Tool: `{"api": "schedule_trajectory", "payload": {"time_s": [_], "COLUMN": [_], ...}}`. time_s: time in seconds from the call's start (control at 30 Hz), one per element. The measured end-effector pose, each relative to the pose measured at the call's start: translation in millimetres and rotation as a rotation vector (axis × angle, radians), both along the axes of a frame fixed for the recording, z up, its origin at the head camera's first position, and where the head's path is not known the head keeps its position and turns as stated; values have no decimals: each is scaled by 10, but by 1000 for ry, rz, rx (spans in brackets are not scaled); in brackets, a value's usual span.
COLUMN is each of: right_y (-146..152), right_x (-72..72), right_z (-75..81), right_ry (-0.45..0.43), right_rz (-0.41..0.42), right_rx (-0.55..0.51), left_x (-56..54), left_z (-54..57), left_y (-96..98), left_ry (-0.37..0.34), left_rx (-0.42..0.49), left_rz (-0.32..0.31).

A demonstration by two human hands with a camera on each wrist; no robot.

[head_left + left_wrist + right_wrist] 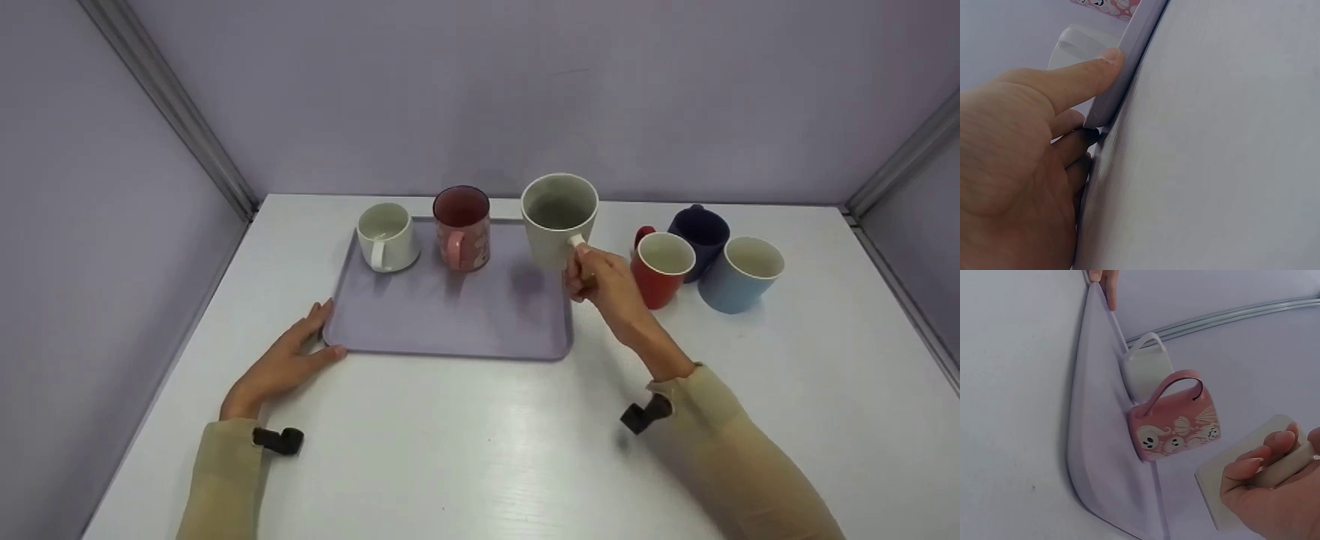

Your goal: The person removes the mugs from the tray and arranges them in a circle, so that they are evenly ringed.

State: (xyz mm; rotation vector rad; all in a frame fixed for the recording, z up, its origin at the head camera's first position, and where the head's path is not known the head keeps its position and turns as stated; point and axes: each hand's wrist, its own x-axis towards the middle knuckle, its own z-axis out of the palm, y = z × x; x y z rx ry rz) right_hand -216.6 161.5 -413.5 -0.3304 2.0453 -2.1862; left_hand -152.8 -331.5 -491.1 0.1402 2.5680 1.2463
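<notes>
My right hand (pixel 606 283) grips a tall off-white mug (pixel 553 241) by its handle (pixel 1286 467) above the rectangular lilac tray (pixel 450 322), left hand (pixel 283 367) loosely spread against the tray's near-left corner.

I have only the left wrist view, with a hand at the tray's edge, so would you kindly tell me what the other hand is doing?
Observer: The right hand holds a pale mug by its handle.
Operator: Thank you; is that mug resting on the tray?
Observer: No, the right wrist view shows a gap between the two, so it is held clear.
Operator: Are there any mugs beside the tray, out of my sight?
Observer: Yes, a red mug, a dark blue mug and a light blue mug stand on the table, to the right of the tray.
</notes>
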Motion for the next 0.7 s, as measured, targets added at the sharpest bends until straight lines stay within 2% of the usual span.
{"api": "schedule_trajectory", "payload": {"time_s": [0.2, 0.33, 0.7], "right_y": [282, 511, 1262], "right_x": [167, 289, 579], "right_z": [217, 327, 475], "right_ry": [-1, 30, 132], "right_rz": [-27, -21, 130], "right_rx": [-48, -92, -213], "left_x": [-2, 4, 34], "left_z": [4, 7, 26], "left_y": [3, 8, 8], "left_ry": [-7, -8, 14], "left_rx": [13, 17, 12], "left_rz": [1, 2, -3]}}
